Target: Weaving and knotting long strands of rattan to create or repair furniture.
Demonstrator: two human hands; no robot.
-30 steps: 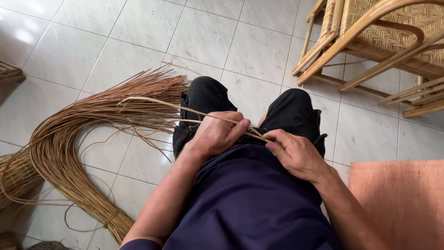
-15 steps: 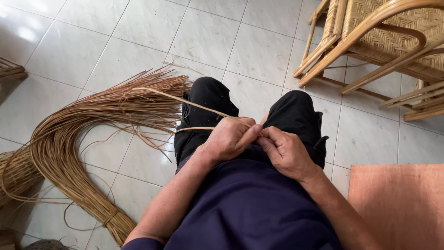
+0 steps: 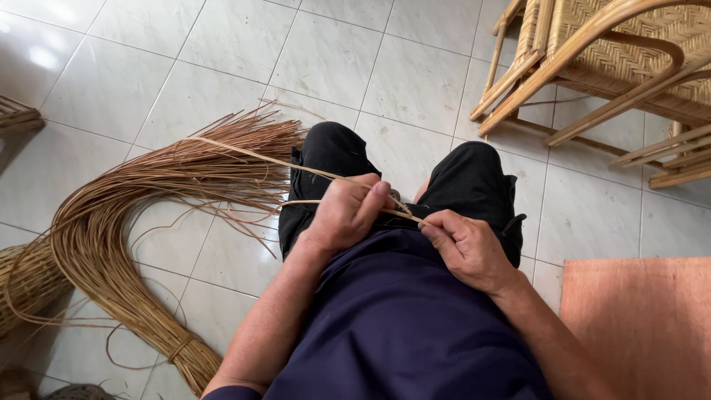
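I sit on a tiled floor with my knees in black trousers below me. My left hand is closed around a thin pale cane strip that arcs out to the left over the floor. My right hand pinches the same strip at its near end, just right of my left hand, above my lap. A second strand of the strip runs level under my left hand. A big curved bundle of brown cane strips lies on the floor at my left, tied near its lower end.
A woven cane chair with a bent wooden frame stands at the upper right. An orange-brown board lies on the floor at my right. Part of a woven basket shows at the left edge, and more cane further up.
My hands have drawn slightly apart along the strip, the right one sliding to the right. The strip's long free end has swung and now arcs lower toward the bundle.
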